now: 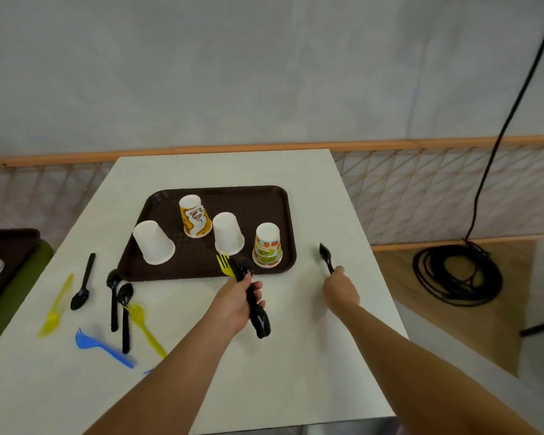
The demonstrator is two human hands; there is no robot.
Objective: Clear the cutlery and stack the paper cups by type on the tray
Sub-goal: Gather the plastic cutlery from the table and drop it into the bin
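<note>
A dark brown tray [274, 202] on the white table carries upside-down paper cups: two plain white cups [153, 243] [228, 232], a yellow patterned cup [194, 220] and a green and orange patterned cup [267, 245]. My left hand [237, 301] grips a bundle of black cutlery [256, 312] together with a yellow fork [223, 264], just in front of the tray. To the right of the tray, my right hand [339, 288] holds a black spoon [326, 257] by its handle.
Loose cutlery lies left of the tray: three black spoons [84, 285] [113, 304] [125, 315], two yellow utensils [55, 310] [145, 328] and a blue fork [101, 346]. A second tray [10, 246] with stacked plates sits at far left. A coiled black cable [457, 274] lies on the floor, right.
</note>
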